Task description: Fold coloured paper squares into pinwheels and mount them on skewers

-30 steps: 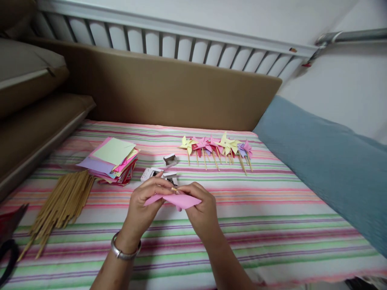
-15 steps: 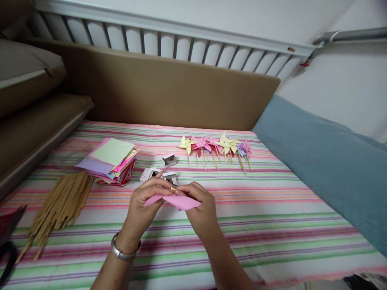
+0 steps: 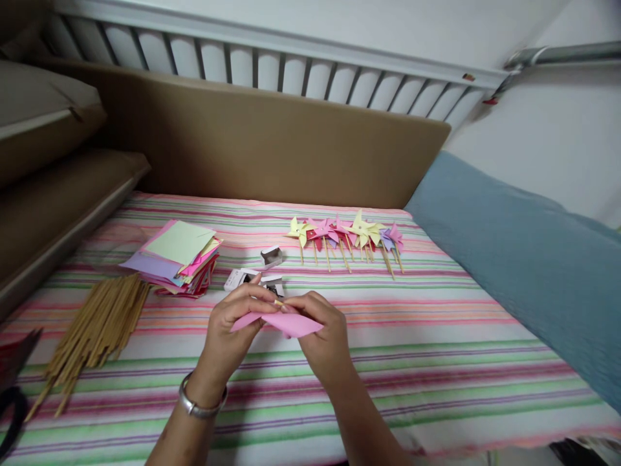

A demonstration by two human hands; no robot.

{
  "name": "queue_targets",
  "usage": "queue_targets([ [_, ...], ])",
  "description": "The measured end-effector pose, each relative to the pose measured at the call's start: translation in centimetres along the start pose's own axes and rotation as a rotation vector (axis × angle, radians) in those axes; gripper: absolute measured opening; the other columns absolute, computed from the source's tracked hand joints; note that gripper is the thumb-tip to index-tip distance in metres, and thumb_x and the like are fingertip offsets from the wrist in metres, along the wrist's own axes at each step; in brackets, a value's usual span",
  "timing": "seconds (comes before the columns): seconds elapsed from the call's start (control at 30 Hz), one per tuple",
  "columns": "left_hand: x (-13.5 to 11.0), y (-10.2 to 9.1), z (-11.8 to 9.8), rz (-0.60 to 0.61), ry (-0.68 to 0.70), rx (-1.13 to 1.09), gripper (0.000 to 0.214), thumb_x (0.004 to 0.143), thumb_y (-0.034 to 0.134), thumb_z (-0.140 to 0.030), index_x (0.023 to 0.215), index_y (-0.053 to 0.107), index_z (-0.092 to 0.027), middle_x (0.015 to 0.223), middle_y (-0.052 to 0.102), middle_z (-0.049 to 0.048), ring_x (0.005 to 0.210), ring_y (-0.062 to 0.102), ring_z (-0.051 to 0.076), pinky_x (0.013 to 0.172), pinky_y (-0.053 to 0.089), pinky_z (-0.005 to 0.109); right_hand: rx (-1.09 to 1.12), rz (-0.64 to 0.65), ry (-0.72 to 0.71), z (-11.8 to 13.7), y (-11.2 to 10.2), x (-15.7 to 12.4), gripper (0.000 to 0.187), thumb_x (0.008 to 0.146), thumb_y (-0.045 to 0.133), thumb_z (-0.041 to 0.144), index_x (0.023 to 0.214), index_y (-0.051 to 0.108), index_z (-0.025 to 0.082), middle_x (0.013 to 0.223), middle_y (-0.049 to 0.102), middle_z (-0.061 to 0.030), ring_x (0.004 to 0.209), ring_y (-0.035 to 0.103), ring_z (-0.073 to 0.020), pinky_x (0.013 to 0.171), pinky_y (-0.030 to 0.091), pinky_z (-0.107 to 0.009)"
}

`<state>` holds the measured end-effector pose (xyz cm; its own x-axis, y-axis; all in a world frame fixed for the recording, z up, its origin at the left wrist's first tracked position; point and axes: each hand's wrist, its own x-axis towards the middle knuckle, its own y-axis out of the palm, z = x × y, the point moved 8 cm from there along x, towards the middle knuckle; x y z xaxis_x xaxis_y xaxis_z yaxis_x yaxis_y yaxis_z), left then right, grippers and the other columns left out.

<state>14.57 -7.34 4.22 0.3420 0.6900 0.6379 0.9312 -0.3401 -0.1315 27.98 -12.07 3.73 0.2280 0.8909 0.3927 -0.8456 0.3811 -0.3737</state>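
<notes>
A pink paper pinwheel (image 3: 291, 323) is held between my two hands over the striped cloth, its folded blades pointing left and right. My left hand (image 3: 237, 314) grips the left side, fingers along the top. From the other side, my right hand (image 3: 324, 327) pinches the paper near the middle. The tip of a thin wooden stick (image 3: 278, 303) shows between my fingertips; the rest of it is hidden. Just beyond my hands are small white boxes (image 3: 272, 257), one holding dark bits too small to name. Finished pinwheels (image 3: 361, 230) on sticks lie farther back.
At the left, a stack of coloured paper squares (image 3: 182, 243) sits behind a pile of wooden sticks (image 3: 97, 323). Scissors (image 3: 14, 408) lie at the left edge. A brown board (image 3: 272, 142) stands along the back, and blue fabric (image 3: 524, 259) borders the right.
</notes>
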Motion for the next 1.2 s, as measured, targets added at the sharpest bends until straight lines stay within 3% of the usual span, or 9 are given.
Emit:
queue_targets([
  [0.73,-0.2,-0.03,0.0,-0.052,0.002,0.068,0.009,0.076,0.064,-0.017,0.08,0.07,-0.024,0.081,0.071,0.0026,0.077,0.064,0.016,0.096,0.043,0.046,0.035,-0.004,0.038,-0.39,0.01,0.04,0.01,0.076,0.059,0.019,0.075,0.069,0.02,0.062,0.058,-0.0003,0.059,0.053,-0.0137,0.055,0.04,-0.025],
  [1.2,-0.19,-0.1,-0.05,-0.065,0.015,0.071,0.015,0.076,0.063,-0.012,0.079,0.07,-0.024,0.08,0.069,0.001,0.076,0.063,0.015,0.095,0.044,0.044,0.053,0.008,0.045,-0.69,0.34,-0.09,0.011,0.078,0.058,0.019,0.075,0.069,0.02,0.063,0.058,-0.0003,0.061,0.054,-0.0136,0.055,0.04,-0.024],
])
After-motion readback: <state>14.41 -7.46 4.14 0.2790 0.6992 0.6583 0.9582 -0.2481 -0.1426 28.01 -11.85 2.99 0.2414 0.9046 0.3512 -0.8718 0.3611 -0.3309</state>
